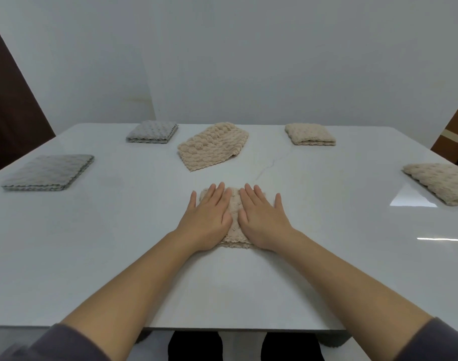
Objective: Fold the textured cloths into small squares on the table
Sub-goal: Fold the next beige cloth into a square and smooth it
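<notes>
- Flat palms, fingers straight, nothing gripped: left hand (pixel 205 220) and right hand (pixel 263 220) side by side, pressing down.
- Small beige cloth (pixel 234 213) directly under both palms on table (pixel 327 256); only middle strip and near edge showing.
- Step, likely: flattening the last fold.
- Next, probably: lift off, reach well past fingertips to loosely folded beige cloth (pixel 212 148); looks to need more folding.

Near middle: near cloth (pixel 235 238) on table (pixel 327 256), under left hand (pixel 208 217) and right hand (pixel 261 217), side by side.
Behind it: centre cloth (pixel 213 145).
Far left: far-left cloth (pixel 152 131); nearer, by left edge: left cloth (pixel 49 172).
Far right: far-right cloth (pixel 310 134); nearer, by right edge: right cloth (pixel 440 182).
</notes>
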{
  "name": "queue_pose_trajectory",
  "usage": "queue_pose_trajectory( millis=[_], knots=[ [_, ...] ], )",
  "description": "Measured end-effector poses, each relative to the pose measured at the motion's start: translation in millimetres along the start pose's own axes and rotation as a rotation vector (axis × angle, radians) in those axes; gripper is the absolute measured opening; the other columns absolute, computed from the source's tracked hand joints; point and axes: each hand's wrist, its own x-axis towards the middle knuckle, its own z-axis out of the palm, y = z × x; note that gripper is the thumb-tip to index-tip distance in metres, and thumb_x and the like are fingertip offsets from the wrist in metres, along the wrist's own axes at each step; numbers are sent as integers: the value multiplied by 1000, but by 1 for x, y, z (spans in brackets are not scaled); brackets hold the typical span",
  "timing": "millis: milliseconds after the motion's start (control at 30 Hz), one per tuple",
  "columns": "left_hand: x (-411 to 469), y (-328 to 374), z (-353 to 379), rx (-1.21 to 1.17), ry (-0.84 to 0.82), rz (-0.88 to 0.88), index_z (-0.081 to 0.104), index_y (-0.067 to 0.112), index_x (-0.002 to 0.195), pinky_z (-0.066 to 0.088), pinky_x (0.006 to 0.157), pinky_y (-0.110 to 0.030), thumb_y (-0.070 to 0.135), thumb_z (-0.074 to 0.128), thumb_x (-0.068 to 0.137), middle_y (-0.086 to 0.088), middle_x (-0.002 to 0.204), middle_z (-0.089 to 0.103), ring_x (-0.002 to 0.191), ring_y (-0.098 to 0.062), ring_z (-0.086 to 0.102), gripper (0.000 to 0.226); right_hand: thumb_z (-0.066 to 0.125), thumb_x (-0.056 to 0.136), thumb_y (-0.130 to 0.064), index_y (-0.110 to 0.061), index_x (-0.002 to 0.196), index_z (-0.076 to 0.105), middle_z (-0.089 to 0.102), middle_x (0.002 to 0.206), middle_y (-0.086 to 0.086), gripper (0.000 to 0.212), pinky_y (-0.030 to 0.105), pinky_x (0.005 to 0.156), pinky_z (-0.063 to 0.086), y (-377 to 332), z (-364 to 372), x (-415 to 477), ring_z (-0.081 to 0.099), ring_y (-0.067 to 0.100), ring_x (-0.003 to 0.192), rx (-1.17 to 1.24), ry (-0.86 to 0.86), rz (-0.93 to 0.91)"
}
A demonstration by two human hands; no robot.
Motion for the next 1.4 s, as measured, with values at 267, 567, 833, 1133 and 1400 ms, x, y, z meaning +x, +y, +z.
queue_pose_trajectory(
  millis=[267, 567, 833, 1133, 1400],
  knots=[
    [1, 0, -2, -74, -5, -16, 0, 21, 155, -13, 118, -46, 35, 15, 103, 5, 162, -7, 147, -8, -11, 56, 17, 104, -34, -15, 156, 6, 1, 164, -1, 56, 55, 118, -5, 5, -4, 1, -5, 16, 150, 119, -1, -19],
    [32, -21, -26, -222, 92, -121, 35, 19, 147, 35, 105, -46, 41, 32, 100, -4, 132, 52, 123, -23, 46, 52, 37, 101, -30, -18, 136, 52, 62, 124, 2, 41, 45, 105, 36, 36, -29, 21, 52, 23, 120, 404, 186, 103],
    [35, -24, -5, -376, 317, -111, 59, 22, 124, 35, 102, -34, 35, 43, 97, 5, 120, 53, 117, -13, 45, 33, 57, 92, -42, -26, 84, 59, 64, 76, -12, 18, 42, 90, 47, 49, -19, 24, 58, 7, 73, 666, 256, 46],
    [28, -26, -4, -313, 291, -207, 43, 24, 139, 33, 106, -37, 47, 51, 91, 3, 136, 42, 127, -17, 39, 54, 58, 89, -40, -28, 108, 50, 52, 84, -15, 24, 35, 87, 38, 47, -19, 28, 51, 10, 81, 422, 165, 23],
    [6, 3, -20, -396, 450, 370, 58, 25, 81, 42, 78, -26, 49, 65, 77, 16, 84, 53, 84, -5, 50, 25, 63, 85, -28, -22, 101, 51, 59, 86, -4, 21, 37, 75, 48, 48, -15, 23, 56, 15, 77, 598, 275, 73]
  ],
)
